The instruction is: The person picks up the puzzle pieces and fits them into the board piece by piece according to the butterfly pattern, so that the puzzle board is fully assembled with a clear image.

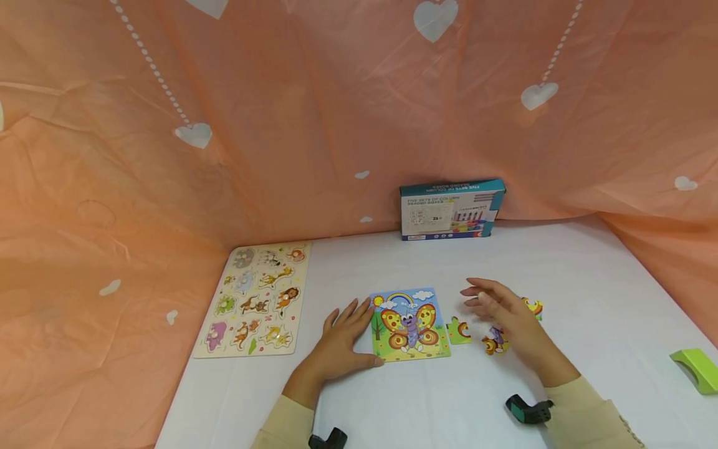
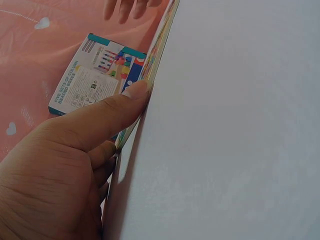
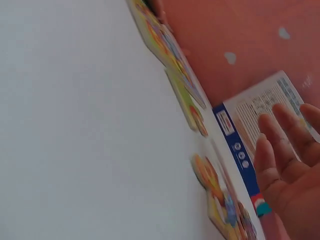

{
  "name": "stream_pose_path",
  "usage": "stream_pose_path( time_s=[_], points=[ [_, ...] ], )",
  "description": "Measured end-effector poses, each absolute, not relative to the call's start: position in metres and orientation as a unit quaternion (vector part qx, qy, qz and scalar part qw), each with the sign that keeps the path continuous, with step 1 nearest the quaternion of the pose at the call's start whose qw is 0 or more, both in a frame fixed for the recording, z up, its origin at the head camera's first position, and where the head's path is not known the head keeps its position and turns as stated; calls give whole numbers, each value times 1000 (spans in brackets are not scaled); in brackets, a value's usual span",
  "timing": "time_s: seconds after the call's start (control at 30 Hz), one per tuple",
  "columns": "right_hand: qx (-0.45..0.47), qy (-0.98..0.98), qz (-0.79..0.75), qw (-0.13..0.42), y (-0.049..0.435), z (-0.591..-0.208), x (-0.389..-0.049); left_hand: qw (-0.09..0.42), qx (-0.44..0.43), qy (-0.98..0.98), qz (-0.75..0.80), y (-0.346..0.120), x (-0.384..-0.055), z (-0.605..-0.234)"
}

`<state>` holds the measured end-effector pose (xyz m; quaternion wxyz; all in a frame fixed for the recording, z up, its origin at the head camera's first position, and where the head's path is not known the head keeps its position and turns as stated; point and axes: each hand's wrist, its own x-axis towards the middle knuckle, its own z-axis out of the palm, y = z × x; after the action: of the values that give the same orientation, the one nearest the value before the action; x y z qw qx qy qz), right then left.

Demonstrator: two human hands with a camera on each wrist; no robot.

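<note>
A square butterfly picture puzzle board (image 1: 410, 324) lies flat on the white table. My left hand (image 1: 344, 343) rests along its left side with fingers spread, thumb at the near left corner; the left wrist view shows the thumb (image 2: 117, 107) touching the board's edge. To the board's right is a green puzzle piece (image 1: 459, 332), followed by a purple and orange piece (image 1: 495, 342). My right hand (image 1: 507, 315) hovers over that area, fingers loosely extended and holding nothing. Partly hidden behind it is another colourful piece (image 1: 535, 308).
On the left lies an animal puzzle board (image 1: 303, 299). A beaded-column toy box (image 1: 449, 212) stands at the back against the orange curtain (image 1: 314, 125). A green arched block (image 1: 695, 369) sits at the far right.
</note>
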<state>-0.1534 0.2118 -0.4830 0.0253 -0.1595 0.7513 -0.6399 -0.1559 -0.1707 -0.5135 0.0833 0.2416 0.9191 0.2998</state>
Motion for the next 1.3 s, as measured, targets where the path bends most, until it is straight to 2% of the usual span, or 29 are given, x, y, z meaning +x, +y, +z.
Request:
stream_pose_path(
  time_s=[0.37, 0.7, 0.8, 1.0, 1.07, 1.3],
  points=[
    [-125, 695, -707, -40, 247, -479, -159, 85, 241, 920, 296, -171, -155, -510],
    [-80, 812, -570, -98, 263, -491, -163, 85, 241, 920, 298, -170, -156, -510],
    [-65, 849, -519, -71, 267, -493, -166, 85, 241, 919, 300, -170, -156, -510],
    [-56, 885, -462, 39, 270, -495, -170, 85, 240, 921, 293, -170, -156, -512],
    [-62, 898, -433, 47, 270, -496, -170, 85, 240, 922, 292, -170, -156, -512],
    [-84, 921, -380, 28, 269, -497, -168, 85, 240, 923, 290, -171, -156, -513]
  ],
)
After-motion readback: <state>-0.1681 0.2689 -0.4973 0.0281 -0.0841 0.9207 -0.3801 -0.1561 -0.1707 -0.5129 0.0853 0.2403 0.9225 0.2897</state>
